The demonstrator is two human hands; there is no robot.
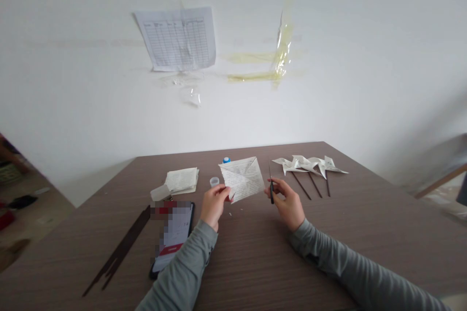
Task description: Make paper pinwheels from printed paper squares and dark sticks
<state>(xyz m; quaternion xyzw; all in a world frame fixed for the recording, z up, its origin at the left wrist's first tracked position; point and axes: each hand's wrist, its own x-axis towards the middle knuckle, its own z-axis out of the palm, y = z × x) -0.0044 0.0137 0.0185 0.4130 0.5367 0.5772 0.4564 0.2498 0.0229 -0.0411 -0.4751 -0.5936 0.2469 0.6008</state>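
My left hand (213,205) pinches the lower left corner of a square sheet of printed paper (243,180), which is held up above the table with crease lines across it. In my right hand (288,202) is a pair of scissors (271,189) with dark handles, the thin blades pointing up just right of the paper. Whether the blades are apart I cannot tell. Behind the paper a blue cap (226,160) shows, the rest of it hidden. A small clear plastic cup (214,182) stands beside my left hand. Tiny paper scraps lie below the sheet.
Several paper pinwheels (310,165) on dark sticks (315,184) lie at the right back. Stacked paper squares (182,180), a whitish translucent piece (160,193), a phone (174,243) and a bundle of dark sticks (122,245) are on the left. A wall (248,121) borders the table's (255,262) back.
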